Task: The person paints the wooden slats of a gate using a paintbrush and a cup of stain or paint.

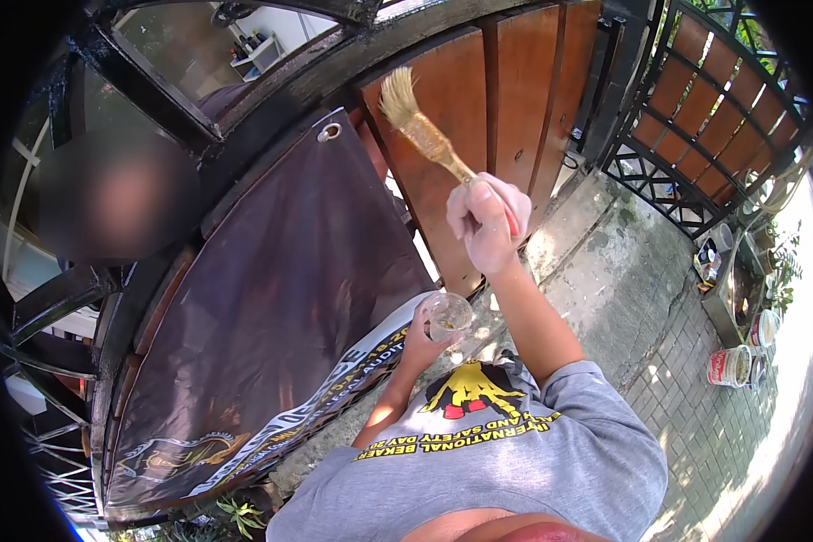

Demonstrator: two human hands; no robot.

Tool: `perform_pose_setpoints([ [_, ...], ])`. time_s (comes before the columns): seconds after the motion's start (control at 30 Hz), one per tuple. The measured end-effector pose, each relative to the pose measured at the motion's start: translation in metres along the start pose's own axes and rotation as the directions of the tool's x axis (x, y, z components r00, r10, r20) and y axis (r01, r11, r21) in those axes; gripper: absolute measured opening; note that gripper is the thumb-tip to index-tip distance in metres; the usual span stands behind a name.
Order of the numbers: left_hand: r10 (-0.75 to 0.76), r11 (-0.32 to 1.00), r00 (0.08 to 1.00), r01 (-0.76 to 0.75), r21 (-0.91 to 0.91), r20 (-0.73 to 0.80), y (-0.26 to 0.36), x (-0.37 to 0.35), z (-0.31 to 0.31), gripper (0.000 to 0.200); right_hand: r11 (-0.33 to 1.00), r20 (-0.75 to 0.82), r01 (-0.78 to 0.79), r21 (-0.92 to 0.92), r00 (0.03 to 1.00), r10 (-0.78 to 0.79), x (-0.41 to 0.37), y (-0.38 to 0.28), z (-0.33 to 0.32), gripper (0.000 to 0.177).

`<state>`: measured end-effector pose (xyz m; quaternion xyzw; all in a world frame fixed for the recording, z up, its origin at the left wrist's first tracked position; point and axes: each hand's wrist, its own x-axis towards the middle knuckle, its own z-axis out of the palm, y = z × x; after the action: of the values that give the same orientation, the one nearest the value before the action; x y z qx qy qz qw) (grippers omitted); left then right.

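Note:
My right hand (490, 221) is raised, its fingers wrapped round the handle of a paintbrush (425, 137). The brush tilts up to the left, its pale splayed bristles in front of the brown wooden gate panels (515, 99). Yellowish stains cover its ferrule. Lower down, close to my shirt, my left hand (417, 341) grips a clear plastic cup (450, 313) by its side. A little yellowish residue shows inside the cup. Beside the left hand hangs a dark banner (280, 262) with white and gold lettering, fixed along the black metal frame (163, 81).
Another gate section (705, 108) with wooden slats stands at the far right. Below it are a planter (736, 289) and white paint buckets (728, 365) on the paving (668, 370). A concrete strip (614, 262) runs along the gate. A blurred shape (122, 194) shows behind the frame at left.

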<state>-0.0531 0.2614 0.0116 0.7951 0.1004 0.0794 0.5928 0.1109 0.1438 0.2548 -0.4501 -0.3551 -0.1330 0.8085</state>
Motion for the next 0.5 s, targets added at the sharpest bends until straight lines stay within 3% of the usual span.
perform_pose_setpoints([
  [0.07, 0.001, 0.999, 1.000, -0.001, 0.043, -0.008, 0.000, -0.002, -0.002, 0.100, 0.980, -0.187, 0.038, 0.194, 0.982, -0.001, 0.012, 0.022, -0.015, 0.046],
  [0.13, 0.001, 0.994, 1.000, 0.001, 0.110, -0.019, 0.008, 0.001, -0.004, 0.100, 0.938, -0.306, -0.045, 0.344, 0.939, 0.157, 0.039, 0.019, -0.034, 0.047],
  [0.2, 0.032, 0.996, 0.999, -0.030, 0.089, -0.021, 0.005, 0.000, -0.004, 0.099, 0.947, -0.296, -0.046, 0.317, 0.944, 0.145, 0.036, 0.014, -0.031, 0.045],
  [0.27, 0.010, 0.998, 1.000, -0.009, 0.059, -0.015, 0.014, -0.001, -0.003, 0.100, 0.987, -0.057, -0.109, 0.120, 0.992, 0.117, 0.010, 0.006, -0.023, 0.044],
  [0.3, 0.018, 0.999, 1.000, -0.018, 0.038, -0.008, 0.012, 0.002, 0.000, 0.099, 0.994, -0.011, -0.107, 0.037, 0.994, 0.108, 0.002, 0.000, -0.016, 0.042],
  [0.33, 0.018, 1.000, 1.000, -0.018, 0.019, 0.002, 0.009, 0.003, 0.002, 0.098, 0.985, 0.055, -0.152, 0.078, 0.988, 0.148, -0.002, 0.002, -0.016, 0.041],
  [0.43, 0.025, 1.000, 0.999, -0.025, 0.013, 0.020, 0.008, 0.001, 0.006, 0.097, 0.944, -0.196, -0.112, 0.311, 0.964, 0.179, 0.017, 0.020, -0.032, 0.044],
  [0.5, 0.030, 0.999, 0.999, -0.030, 0.023, 0.021, 0.013, -0.001, 0.007, 0.097, 0.939, -0.226, -0.134, 0.316, 0.951, 0.212, 0.027, 0.029, -0.046, 0.044],
])
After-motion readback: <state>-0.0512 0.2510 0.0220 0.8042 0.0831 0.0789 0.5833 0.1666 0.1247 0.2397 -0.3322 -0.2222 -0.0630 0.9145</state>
